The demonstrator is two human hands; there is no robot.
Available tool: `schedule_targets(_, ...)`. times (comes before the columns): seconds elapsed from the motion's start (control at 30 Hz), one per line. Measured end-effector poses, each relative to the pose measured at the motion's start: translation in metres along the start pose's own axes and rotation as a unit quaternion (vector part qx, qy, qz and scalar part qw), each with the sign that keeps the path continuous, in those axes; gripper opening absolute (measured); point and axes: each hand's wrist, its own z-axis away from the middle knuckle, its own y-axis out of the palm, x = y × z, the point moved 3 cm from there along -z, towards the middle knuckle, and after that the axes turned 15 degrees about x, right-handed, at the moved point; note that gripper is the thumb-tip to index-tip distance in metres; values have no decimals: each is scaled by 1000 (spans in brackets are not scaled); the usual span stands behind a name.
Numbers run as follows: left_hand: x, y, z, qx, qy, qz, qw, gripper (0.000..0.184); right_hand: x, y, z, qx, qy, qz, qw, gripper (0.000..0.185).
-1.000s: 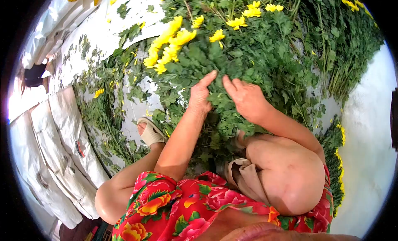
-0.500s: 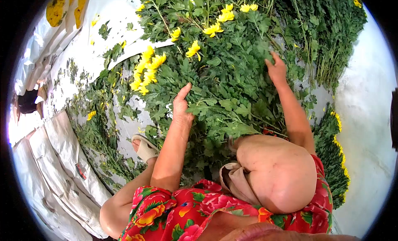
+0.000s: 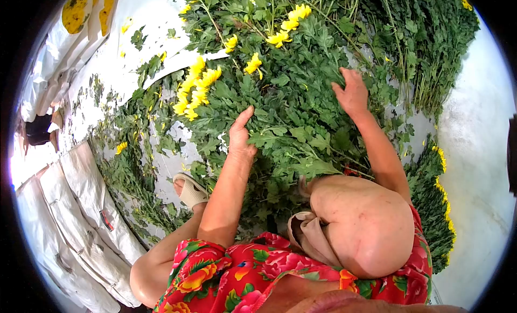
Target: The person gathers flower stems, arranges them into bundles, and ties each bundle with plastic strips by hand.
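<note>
Flower bunch: yellow heads [image 3: 196, 92] and green leaves lie together between the two hands, above the middle of the floor [image 3: 168, 170]; the heads point to the floor's left edge.
Left hand [image 3: 240, 132]: it is clamped on the near side of the bunch, with the thumb over the leaves and the other fingers hidden below.
Right hand [image 3: 353, 91]: it is at the right side of the bunch, its fingertips touching the leaves; I cannot tell if they close on a stem.
Single flowers: some yellow blooms [image 3: 291, 25] lie beyond the bunch, nearer to the floor's far edge.
Large pile: many leafy stems [image 3: 431, 60] lie side by side toward the far right corner.
Small pile: more leafy stems [image 3: 425, 205] lie near the right edge, their yellow heads making a row.
Left side: cut leaves [image 3: 134, 167] are scattered beside white folded sheets [image 3: 99, 189].
Person: squatting, in a red flowered garment [image 3: 237, 270] and pale sandals [image 3: 191, 193].
</note>
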Motion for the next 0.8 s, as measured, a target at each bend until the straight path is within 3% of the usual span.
schedule_targets(0.13,1,4,-1,10,-2,4,1000,31,16,14,0,29,21,122,992,63)
schedule_targets(0.27,3,7,-2,20,-7,11,1000,29,-14,40,-22,26,55,58,996,69)
schedule_targets(0.37,3,3,0,2,-16,0,1000,29,-25,30,-27,105,63,12,992,72)
schedule_targets(0.43,2,2,-1,-14,-13,-5,1000,30,-37,29,-19,12,-7,-36,999,71)
schedule_targets(0.47,3,1,-1,-4,-15,-3,1000,30,-27,7,-14,42,59,-126,989,61)
schedule_targets(0.5,2,5,2,6,-19,-1,1000,30,-32,7,-14,44,60,-124,990,61)
schedule_targets(0.6,2,7,5,-15,-24,-12,1000,29,-63,3,-14,20,102,-300,948,45)
schedule_targets(0.73,3,5,2,-9,-17,-14,1000,28,-65,-17,-10,-82,46,-186,978,45)
schedule_targets(0.8,2,6,2,-3,-17,-18,1000,29,-50,-16,-8,-64,56,-202,976,43)
